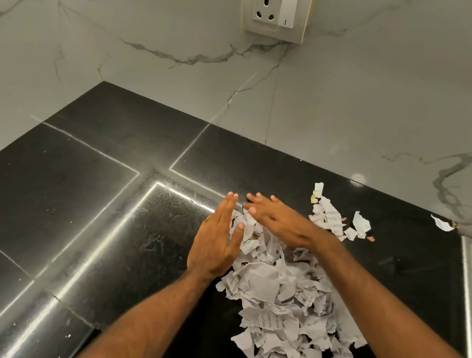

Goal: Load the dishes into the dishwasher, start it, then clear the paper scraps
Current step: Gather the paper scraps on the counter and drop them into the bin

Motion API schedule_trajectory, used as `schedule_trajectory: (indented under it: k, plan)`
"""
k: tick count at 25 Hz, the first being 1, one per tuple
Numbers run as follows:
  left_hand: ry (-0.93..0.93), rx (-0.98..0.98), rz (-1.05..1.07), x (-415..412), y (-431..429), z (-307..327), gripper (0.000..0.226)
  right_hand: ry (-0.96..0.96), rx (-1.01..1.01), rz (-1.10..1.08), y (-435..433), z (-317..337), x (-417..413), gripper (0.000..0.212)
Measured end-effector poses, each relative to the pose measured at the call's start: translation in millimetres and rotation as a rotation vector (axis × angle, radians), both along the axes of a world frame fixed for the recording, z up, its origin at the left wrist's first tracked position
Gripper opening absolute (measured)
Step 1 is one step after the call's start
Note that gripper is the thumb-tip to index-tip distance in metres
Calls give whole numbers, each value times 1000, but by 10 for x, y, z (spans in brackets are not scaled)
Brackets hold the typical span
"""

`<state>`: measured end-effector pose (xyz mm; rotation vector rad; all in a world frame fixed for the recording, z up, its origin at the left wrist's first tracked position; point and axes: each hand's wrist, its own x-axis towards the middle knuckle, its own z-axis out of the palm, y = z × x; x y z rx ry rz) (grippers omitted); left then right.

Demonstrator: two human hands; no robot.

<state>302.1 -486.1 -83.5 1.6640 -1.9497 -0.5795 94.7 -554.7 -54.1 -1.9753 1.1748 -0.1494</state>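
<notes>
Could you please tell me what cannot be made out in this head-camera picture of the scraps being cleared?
1. Head view: the far end of the paper scrap pile is covered by the left hand and right hand; contact underneath is unclear.
2. Head view: the pile's near end is cut off by the bottom edge.
3. Head view: the print on the scraps is too small and torn to read.
4. The dishwasher and dishes lie outside the frame.
</notes>
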Motion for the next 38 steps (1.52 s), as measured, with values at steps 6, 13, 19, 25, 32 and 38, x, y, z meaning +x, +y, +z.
schedule_trajectory:
  k: [6,13,19,25,32,38]
  plan:
    - [-96,-3,-30,21,-5,-67,58,25,-253,-494,-427,230,-834,67]
    - [-86,0,-27,40,-23,-79,57,76,-121,-306,182,-130,-706,83]
    - [-82,-7,-33,43,-15,-81,58,35,-364,-802,577,147,-1471,60]
    - [-111,-4,-34,25,-35,-83,57,137,-278,-708,884,-130,-1260,72]
    - [-104,1,-46,47,-40,-117,61,-45,-353,-923,983,5,-1404,57]
    - [-80,-24,-49,39,-26,-69,55,441,-299,-1025,955,-254,-2223,95]
